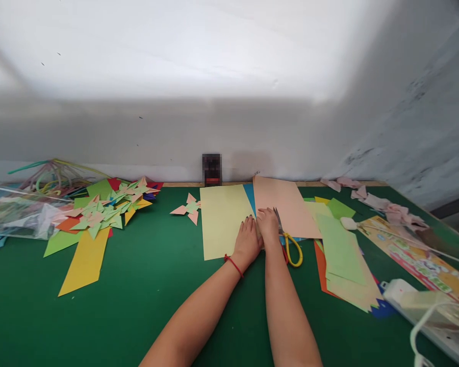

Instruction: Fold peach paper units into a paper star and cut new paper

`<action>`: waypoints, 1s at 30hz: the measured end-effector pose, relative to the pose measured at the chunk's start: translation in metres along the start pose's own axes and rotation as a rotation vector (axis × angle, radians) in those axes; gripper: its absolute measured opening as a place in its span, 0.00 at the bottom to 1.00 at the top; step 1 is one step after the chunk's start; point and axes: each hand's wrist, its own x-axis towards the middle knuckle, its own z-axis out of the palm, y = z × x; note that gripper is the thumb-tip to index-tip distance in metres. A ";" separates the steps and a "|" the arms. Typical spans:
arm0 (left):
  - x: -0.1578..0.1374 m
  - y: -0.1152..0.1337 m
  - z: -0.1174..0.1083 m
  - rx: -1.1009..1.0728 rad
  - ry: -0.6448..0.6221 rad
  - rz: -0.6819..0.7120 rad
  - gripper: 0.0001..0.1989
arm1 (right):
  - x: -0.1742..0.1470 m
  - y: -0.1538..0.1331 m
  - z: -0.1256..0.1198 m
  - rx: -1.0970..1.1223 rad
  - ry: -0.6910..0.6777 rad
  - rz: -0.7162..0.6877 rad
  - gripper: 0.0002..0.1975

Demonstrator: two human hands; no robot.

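My left hand (248,239), with a red string on its wrist, lies flat with fingers stretched over the right edge of a pale yellow paper sheet (224,221). Against it, my right hand (268,225) presses down with bent fingers. Something small between and under the hands is mostly covered, so I cannot make it out. A pink paper sheet (285,206) lies just beyond my right hand, and a blue sheet (249,196) shows between the two sheets. Scissors (292,250) with yellow and red handles rest beside my right wrist, blades pointing away.
Folded paper stars (99,216) pile up at left over coloured sheets, near a clear plastic bag (26,214). One pink-and-green star (191,208) lies alone. Green sheets (340,250), paper scraps (400,211), a printed packet (416,255) and a power strip (424,311) occupy the right.
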 end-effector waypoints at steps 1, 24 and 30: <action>0.000 0.000 0.000 -0.002 0.000 -0.006 0.30 | 0.000 0.000 0.000 -0.006 -0.001 0.009 0.16; 0.000 -0.001 0.000 0.004 0.001 -0.010 0.29 | 0.001 -0.007 -0.008 0.056 0.021 0.179 0.16; 0.000 0.000 0.000 0.017 0.009 -0.010 0.29 | 0.002 -0.015 -0.019 0.010 0.045 0.299 0.13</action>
